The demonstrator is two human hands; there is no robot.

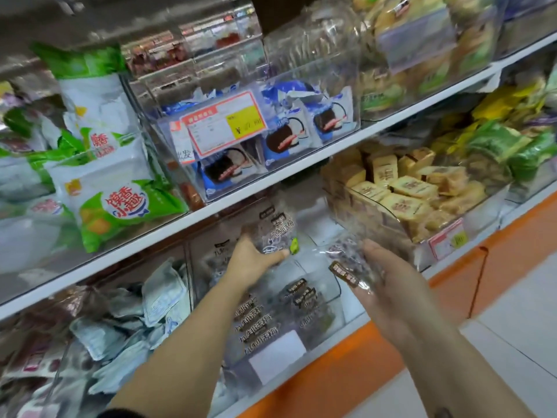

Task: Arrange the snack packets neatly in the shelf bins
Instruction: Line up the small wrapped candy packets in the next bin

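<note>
Both forearms reach fwd from the bottom edge, left one nearer the middle, right one coming in at an angle from the right. My left hand [256, 257] grips an upright packet [272, 224] by its lower end, thumb across the front. It's a see-through packet w/ dark fruit inside, long axis approx vertical, held above the back of the clear bin [277, 357] on the lower shelf.

My right hand [388, 273] is just right of that bin, palm turned inward, thumb up. A second, flat packet [346, 267] w/ a brown label lies against its fingers, tilted, long axis running down to the right. It's blurred, so I can't tell if the fingers curl round it or just carry it.

Same-type packets [271, 321] already lie stacked in the bin, printed sides up and edges overlapping front to back.

The relation that matters is that the bin sits directly below and btwn the hands, left hand closer to its centre. My guess is the upright packet goes down first, laid flat to match the row. The shelf [187, 227] above hangs close over the bin mouth, so it may snag.
</note>
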